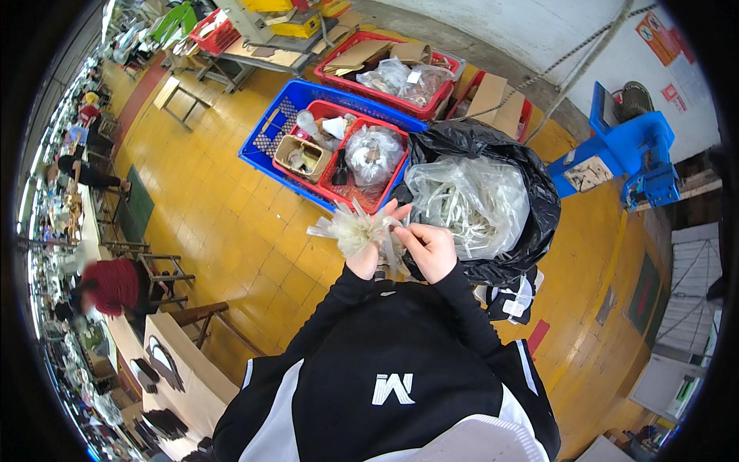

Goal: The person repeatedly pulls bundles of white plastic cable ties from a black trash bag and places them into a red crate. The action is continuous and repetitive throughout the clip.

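**Head view: both hands closed on a crumpled clear bag above the yellow floor**

Head camera looks down past a black jacket with white stripes (400,385) to two hands raised close together in front of the chest. The left hand (369,248) grips a crumpled clear plastic bag (350,229), which fans out to the left of the fingers and hangs above the floor, not resting on anything. The right hand (429,246) sits just beside it, fingers curled and pinched on pale strips at the bag's near edge; the two hands nearly touch.

Just beyond the hands stands a black sack (531,192), open at the top, with a large clear bag of whitish strips (469,202) bulging out of it. To its left, a blue crate (265,135) carries a red crate (339,181) holding a knotted clear bag (372,154) and a small cardboard box (300,156). Farther back sits another red crate (385,69) with cardboard and plastic bags. A blue machine (627,150) stands at the right. The floor (231,231) is yellow tile. At the far left, other people work along a long tabletop (185,377).
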A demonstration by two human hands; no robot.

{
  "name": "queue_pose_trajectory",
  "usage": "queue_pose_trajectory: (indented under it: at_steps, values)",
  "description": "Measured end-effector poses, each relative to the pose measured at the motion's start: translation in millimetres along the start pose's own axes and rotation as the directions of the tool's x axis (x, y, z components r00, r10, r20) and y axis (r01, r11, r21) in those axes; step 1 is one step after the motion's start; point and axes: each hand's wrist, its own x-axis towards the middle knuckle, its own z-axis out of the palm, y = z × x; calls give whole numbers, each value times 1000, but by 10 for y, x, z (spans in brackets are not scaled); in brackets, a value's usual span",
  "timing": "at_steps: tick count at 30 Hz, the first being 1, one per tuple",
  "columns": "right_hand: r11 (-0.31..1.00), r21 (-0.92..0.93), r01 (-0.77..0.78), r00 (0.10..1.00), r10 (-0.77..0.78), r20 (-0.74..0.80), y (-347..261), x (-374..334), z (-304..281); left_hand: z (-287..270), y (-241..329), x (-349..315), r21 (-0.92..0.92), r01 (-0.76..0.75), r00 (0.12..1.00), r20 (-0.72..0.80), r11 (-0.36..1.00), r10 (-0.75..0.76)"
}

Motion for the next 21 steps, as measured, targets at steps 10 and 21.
queue_pose_trajectory:
  at_steps: [10, 21]
  values:
    - [995, -77, 57, 983, -43, 178, 6, 23, 157, -215, 197, -30, -420, -234, 936, -340, 877, 87]
    - [936, -321, 144, 925, -13, 379, 666, -237, 129, -1200, 791, -246, -421, -516, 804, -537, 746, 254]
